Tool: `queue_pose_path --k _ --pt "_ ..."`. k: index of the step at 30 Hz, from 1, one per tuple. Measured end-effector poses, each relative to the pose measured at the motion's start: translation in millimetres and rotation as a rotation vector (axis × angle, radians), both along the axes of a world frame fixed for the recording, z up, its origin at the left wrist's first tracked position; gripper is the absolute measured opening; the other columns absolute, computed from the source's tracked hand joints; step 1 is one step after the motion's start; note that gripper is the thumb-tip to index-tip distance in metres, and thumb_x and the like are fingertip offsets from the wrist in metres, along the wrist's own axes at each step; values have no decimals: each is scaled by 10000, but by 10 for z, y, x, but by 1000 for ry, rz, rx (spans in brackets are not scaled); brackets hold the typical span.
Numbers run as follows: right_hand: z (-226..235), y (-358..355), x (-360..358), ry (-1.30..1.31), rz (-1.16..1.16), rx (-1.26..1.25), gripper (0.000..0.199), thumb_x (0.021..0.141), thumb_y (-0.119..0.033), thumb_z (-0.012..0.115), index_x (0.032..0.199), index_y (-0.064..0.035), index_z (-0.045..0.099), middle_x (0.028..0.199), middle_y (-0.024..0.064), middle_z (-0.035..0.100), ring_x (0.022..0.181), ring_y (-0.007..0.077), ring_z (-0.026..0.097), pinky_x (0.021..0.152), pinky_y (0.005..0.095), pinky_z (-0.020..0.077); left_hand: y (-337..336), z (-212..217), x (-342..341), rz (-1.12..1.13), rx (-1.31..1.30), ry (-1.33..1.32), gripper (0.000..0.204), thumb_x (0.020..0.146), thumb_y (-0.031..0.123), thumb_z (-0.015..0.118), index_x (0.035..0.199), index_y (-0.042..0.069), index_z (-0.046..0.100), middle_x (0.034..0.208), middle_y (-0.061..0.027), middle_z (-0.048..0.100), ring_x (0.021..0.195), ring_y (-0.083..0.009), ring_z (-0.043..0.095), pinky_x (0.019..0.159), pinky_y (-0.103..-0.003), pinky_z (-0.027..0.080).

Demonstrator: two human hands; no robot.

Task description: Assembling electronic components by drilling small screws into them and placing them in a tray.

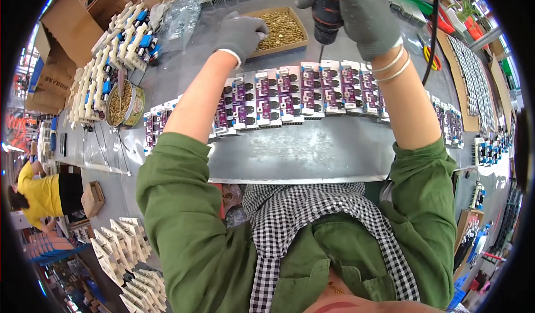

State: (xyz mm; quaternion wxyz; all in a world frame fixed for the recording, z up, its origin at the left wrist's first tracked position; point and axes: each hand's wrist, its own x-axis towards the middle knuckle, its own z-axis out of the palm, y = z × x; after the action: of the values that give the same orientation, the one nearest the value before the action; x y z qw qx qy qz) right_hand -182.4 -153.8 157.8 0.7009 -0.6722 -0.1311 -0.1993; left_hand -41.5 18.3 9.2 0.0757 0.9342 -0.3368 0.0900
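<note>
A grey metal workbench point(312, 151) carries a long row of purple-and-white terminal modules point(301, 93) running edge to edge across its middle. Toward the far edge sits a shallow cardboard tray of brass screws point(281, 29). The gloved right hand point(362, 12) grips a black-and-red electric screwdriver point(326, 18) (bit pointing down at the row). The gloved left hand point(241, 34), fingers curled narrow, touches the tray's near-left corner.

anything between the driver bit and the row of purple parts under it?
Nothing visible. The right hand holds the power screwdriver bit-down just above the row of purple parts, with only bare table in the gap. The left hand is off at the screw tray.
</note>
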Motion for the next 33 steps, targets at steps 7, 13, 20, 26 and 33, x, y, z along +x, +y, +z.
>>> queue_pose_path --k 7,13,20,26,33 --pt "-296 230 297 -59 264 -29 468 816 -374 789 1140 -60 666 922 40 672 842 149 633 776 336 544 568 -539 408 87 -390 -60 285 871 201 743 1129 80 747 1142 -164 739 1095 -371 677 984 -453 512" --pt "-180 374 127 -207 37 -114 640 758 -321 839 1270 -65 553 1040 21 658 883 132 623 801 328 542 588 -17 -265 162 -656 166 282 848 52 708 1119 -24 705 1054 -155 755 999 -261 721 901 -373 544" --pt "204 452 -207 129 372 105 262 968 -286 695 1105 -64 668 876 66 690 748 145 681 669 285 573 696 304 -1623 59 -1358 509 334 913 -24 666 1244 -23 620 1076 -105 701 938 -158 667 878 -298 547" --pt "157 1036 -242 -235 589 299 464 941 -328 758 1201 -11 542 809 74 654 672 157 655 619 315 573 973 2 -2030 29 -1897 680 307 1051 99 554 1326 -32 519 985 -102 669 873 -156 641 863 -332 550" --pt "39 1285 -208 -171 631 265 445 950 -317 750 1200 -9 548 810 73 657 672 156 657 616 314 573 1118 -49 -2159 93 -1954 629 276 1075 112 504 1306 -36 530 960 -106 672 854 -157 646 808 -304 533"
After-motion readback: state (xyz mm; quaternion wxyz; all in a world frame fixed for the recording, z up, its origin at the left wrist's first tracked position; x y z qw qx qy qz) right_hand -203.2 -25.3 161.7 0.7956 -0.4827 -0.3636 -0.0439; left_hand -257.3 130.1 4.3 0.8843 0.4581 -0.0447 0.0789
